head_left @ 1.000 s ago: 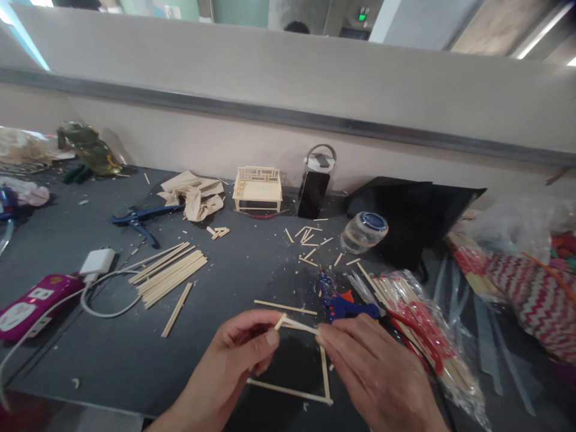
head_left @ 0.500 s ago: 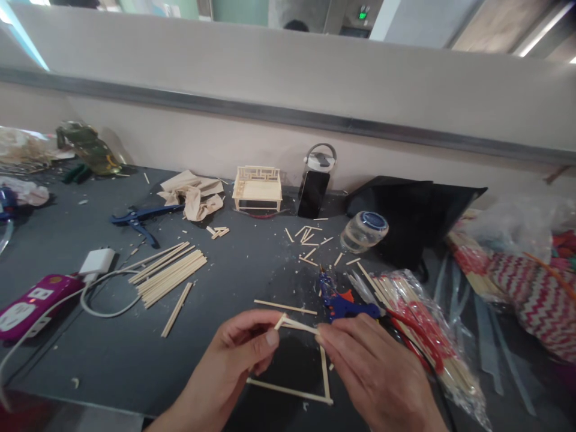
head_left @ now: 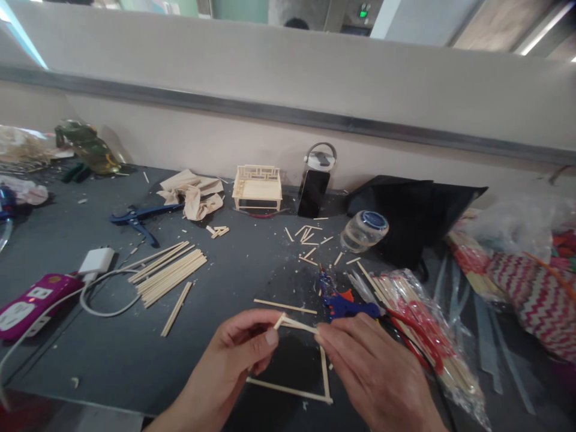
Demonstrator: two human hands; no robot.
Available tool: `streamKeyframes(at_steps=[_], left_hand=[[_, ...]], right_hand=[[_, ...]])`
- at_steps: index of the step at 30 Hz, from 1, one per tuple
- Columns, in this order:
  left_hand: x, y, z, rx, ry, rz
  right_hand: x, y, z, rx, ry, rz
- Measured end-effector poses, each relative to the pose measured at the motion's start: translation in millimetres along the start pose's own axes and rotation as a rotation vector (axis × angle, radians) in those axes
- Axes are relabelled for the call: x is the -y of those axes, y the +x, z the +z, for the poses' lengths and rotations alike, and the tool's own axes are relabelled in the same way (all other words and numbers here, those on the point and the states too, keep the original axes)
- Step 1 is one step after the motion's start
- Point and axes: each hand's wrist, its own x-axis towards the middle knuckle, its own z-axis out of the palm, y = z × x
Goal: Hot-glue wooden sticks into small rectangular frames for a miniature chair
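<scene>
Between thumb and fingers, my left hand [head_left: 240, 348] pinches a short wooden stick [head_left: 279, 321]. My right hand [head_left: 369, 360] pinches the right end of a thin wooden stick [head_left: 300, 325], whose left end meets the piece in my left hand. Whether the two are joined cannot be made out. Below them, two sticks form a corner of a wooden frame [head_left: 292, 390] on the table; my hands hide part of it. One loose stick [head_left: 285, 306] lies just beyond my fingers. A blue glue gun [head_left: 348, 305] rests past my right hand.
Bundled sticks [head_left: 173, 279] and blue cutters [head_left: 139, 219] lie left. At the back stand a miniature wooden bench [head_left: 257, 187], a phone [head_left: 314, 193] and a jar [head_left: 364, 231]. Plastic-wrapped sticks [head_left: 427, 330] and red-handled pliers [head_left: 418, 342] lie right; a purple power strip [head_left: 38, 303] is far left.
</scene>
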Motion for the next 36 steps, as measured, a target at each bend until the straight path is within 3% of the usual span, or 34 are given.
streamKeyframes(at_steps=[12,24,36], left_hand=[[-2.9,-2.1,2.0,0.009,-0.007,-0.002],[-6.5,0.5,-1.0,0.116,0.03,0.012],[-9.7,2.4,-2.8,0.078,0.143,0.027]], right_hand=[[-0.8,-1.8,1.1,-0.008,0.027,0.0],[0.4,1.5,1.1,0.011,0.081,0.027],[1.2,2.7,1.6,0.061,0.088,0.027]])
